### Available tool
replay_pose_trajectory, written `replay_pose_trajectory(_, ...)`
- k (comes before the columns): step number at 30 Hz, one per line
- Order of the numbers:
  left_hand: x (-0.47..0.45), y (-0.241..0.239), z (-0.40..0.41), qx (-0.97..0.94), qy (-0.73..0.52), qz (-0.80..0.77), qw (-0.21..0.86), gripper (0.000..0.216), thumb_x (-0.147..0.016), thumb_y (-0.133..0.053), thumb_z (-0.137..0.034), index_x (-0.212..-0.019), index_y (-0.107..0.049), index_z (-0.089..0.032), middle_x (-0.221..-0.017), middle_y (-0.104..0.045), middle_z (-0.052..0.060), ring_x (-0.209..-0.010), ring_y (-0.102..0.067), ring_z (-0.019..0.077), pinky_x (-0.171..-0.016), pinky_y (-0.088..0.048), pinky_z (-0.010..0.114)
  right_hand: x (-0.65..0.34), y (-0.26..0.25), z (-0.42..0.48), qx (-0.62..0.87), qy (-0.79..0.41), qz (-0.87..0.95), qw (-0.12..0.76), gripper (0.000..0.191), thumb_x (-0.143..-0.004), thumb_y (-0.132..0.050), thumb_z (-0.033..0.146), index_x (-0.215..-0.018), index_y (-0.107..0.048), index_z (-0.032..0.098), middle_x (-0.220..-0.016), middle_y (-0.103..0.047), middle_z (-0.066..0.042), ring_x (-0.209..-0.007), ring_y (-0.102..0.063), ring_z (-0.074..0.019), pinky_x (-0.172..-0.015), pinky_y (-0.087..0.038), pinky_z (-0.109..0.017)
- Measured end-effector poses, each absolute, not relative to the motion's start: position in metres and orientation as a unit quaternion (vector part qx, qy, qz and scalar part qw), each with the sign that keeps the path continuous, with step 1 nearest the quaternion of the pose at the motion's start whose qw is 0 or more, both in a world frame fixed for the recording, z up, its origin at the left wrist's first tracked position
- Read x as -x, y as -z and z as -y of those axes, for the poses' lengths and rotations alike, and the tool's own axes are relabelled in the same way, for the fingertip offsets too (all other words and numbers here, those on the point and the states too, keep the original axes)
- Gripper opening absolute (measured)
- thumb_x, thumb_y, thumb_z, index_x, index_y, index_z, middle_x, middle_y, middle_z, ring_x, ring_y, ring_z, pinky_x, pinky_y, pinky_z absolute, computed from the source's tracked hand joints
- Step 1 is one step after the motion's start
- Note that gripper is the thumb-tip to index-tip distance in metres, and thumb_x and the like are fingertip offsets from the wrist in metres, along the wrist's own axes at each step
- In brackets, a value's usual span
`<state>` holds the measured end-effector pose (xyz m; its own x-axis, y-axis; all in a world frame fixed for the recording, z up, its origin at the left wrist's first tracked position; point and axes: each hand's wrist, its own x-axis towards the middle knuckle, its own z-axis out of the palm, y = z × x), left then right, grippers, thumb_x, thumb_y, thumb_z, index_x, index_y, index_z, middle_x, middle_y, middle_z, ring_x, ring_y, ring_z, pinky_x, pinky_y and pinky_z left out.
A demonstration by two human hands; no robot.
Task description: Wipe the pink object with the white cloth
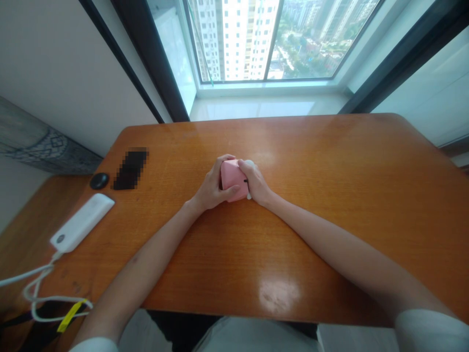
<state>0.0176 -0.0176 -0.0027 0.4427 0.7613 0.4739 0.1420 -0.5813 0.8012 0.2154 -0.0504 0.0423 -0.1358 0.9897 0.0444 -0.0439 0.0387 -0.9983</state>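
Two bare hands, left hand (211, 188) and right hand (257, 182), clasp a smooth pink block (233, 180).

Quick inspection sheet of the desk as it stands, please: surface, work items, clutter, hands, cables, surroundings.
Surface: glossy wooden table, glare patches.
Work items: pink block held mid-table; a small white part shows at its right edge.
Clutter: white power bank, black round disc, blurred dark item, all at left.
Hands: left hand and right hand both grip the block.
Cables: white cable with yellow tag, from the power bank.
Surroundings: window, towers outside.
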Motion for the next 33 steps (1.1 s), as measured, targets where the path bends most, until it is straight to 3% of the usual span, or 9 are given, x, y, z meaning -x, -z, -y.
replay_pose_trajectory(11, -0.016, 0.007, 0.017, -0.787, -0.436, -0.278, 0.337, 0.094, -0.1, -0.083, -0.086, -0.166, -0.052, -0.028, -0.156, -0.071, 0.017, -0.128, -0.077, 0.0344, -0.109, -0.065, 0.051, -0.216, -0.043, 0.051, 0.442, -0.529, 0.539, 0.484, 0.085, -0.093, -0.057, 0.11, -0.073, -0.053, 0.028, -0.065, -0.048, 0.001, -0.062, -0.046, -0.0155, -0.048, -0.033, -0.029)
replay_pose_trajectory(15, -0.013, 0.005, 0.013, -0.816, -0.458, -0.234, 0.263, 0.104, -0.1, -0.083, -0.087, -0.179, -0.044, -0.032, -0.177, -0.058, 0.021, -0.159, -0.065, 0.0427, -0.133, -0.057, 0.065, -0.216, -0.041, 0.05, 0.439, -0.522, 0.543, 0.49, 0.082, -0.095, -0.062, 0.106, -0.072, -0.053, 0.028, -0.066, -0.048, 0.002, -0.064, -0.046, -0.0153, -0.052, -0.037, -0.029)
replay_pose_trajectory(18, -0.004, 0.0, 0.007, -0.873, -0.418, -0.185, 0.167, 0.119, -0.088, -0.094, -0.091, -0.183, -0.043, -0.039, -0.186, -0.051, 0.021, -0.174, -0.052, 0.0492, -0.141, -0.049, 0.075, -0.216, -0.039, 0.047, 0.436, -0.522, 0.532, 0.504, 0.08, -0.097, -0.062, 0.103, -0.073, -0.055, 0.027, -0.068, -0.05, 0.002, -0.064, -0.046, -0.0148, -0.056, -0.041, -0.029)
replay_pose_trajectory(22, 0.01, 0.0, -0.004, -0.919, -0.354, -0.153, 0.081, 0.127, -0.074, -0.104, -0.093, -0.178, -0.053, -0.042, -0.189, -0.049, 0.02, -0.175, -0.052, 0.0514, -0.141, -0.049, 0.077, -0.215, -0.037, 0.044, 0.445, -0.537, 0.525, 0.488, 0.079, -0.096, -0.061, 0.103, -0.075, -0.057, 0.027, -0.067, -0.049, 0.002, -0.063, -0.046, -0.0157, -0.053, -0.036, -0.03)
replay_pose_trajectory(26, 0.015, 0.005, -0.007, -0.917, -0.363, -0.161, 0.038, 0.114, -0.082, -0.105, -0.082, -0.175, -0.053, -0.041, -0.189, -0.049, 0.021, -0.173, -0.056, 0.0474, -0.137, -0.056, 0.072, -0.215, -0.035, 0.043, 0.437, -0.542, 0.52, 0.493, 0.078, -0.097, -0.062, 0.101, -0.075, -0.056, 0.027, -0.07, -0.05, 0.002, -0.066, -0.047, -0.0157, -0.058, -0.04, -0.03)
replay_pose_trajectory(33, 0.009, 0.004, 0.0, -0.902, -0.362, -0.221, 0.085, 0.098, -0.079, -0.109, -0.072, -0.159, -0.066, -0.037, -0.177, -0.059, 0.02, -0.16, -0.065, 0.046, -0.13, -0.063, 0.071, -0.216, -0.021, 0.037, 0.433, -0.541, 0.519, 0.501, 0.076, -0.099, -0.062, 0.099, -0.079, -0.06, 0.026, -0.074, -0.054, 0.001, -0.072, -0.049, -0.0175, -0.064, -0.043, -0.03)
